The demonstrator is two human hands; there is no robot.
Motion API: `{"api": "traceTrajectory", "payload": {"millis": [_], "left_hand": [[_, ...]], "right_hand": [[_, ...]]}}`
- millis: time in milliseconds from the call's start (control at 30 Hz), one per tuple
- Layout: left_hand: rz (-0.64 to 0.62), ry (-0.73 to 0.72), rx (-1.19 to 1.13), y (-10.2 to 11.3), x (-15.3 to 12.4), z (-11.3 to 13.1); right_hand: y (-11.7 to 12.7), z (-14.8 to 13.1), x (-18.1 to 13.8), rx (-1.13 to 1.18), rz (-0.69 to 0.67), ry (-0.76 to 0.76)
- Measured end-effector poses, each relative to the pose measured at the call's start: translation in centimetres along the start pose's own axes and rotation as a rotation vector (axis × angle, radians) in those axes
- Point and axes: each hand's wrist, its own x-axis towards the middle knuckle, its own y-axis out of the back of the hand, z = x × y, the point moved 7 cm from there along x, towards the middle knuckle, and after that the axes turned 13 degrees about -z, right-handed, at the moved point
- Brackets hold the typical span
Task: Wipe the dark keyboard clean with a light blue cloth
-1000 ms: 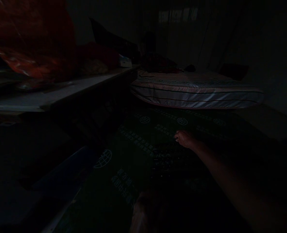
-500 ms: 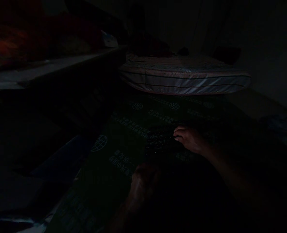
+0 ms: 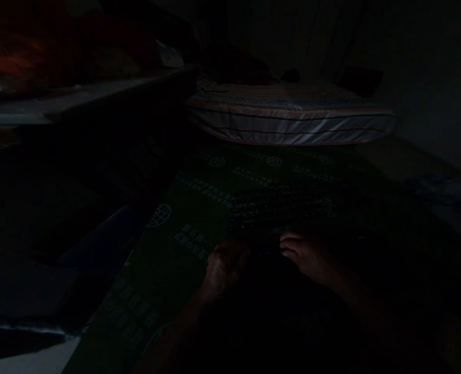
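The scene is very dark. My left hand (image 3: 224, 264) is closed over the green printed sheet (image 3: 163, 270), knuckles up; what lies in its fingers is hidden in shadow. To its right, my right hand (image 3: 306, 255) has thumb and fingers pinched together, pointing left. Between and in front of the hands it is nearly black, with a few faint specks, and I cannot make out what is held. Just beyond them lies a dark item in rows with small bright specks (image 3: 277, 204), flat on the sheet.
A mattress with a striped cover (image 3: 292, 122) lies at the far end of the sheet. On the left stands a shelf or table (image 3: 97, 96) with reddish-orange items on it. Crumpled cloth (image 3: 440, 192) lies at the right, near the wall.
My right hand has come back from the dark speckled rows, closer to my body and level with my left hand. More of the rows now shows. The view has shifted slightly.
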Motion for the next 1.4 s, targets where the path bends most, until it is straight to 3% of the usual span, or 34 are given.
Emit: {"api": "traceTrajectory", "payload": {"millis": [367, 500, 667, 867, 1400], "left_hand": [[0.003, -0.006, 0.036, -0.2, -0.1, -0.1], [-0.003, -0.116, 0.119, -0.3, -0.1, 1.0], [-0.161, -0.311, 0.283, -1.1, -0.3, 3.2], [-0.344, -0.323, 0.341, -2.2, -0.4, 3.9], [-0.305, -0.292, 0.348, -2.4, -0.5, 3.8]], "right_hand": [[-0.4, -0.4, 0.5, -0.047, -0.092, -0.033], [-0.4, -0.5, 0.5, -0.071, -0.117, -0.051], [-0.6, -0.3, 0.4, -0.071, -0.107, -0.064], [-0.5, -0.3, 0.2, -0.057, -0.088, -0.068], [-0.4, -0.3, 0.1, -0.092, -0.086, -0.056]]}}
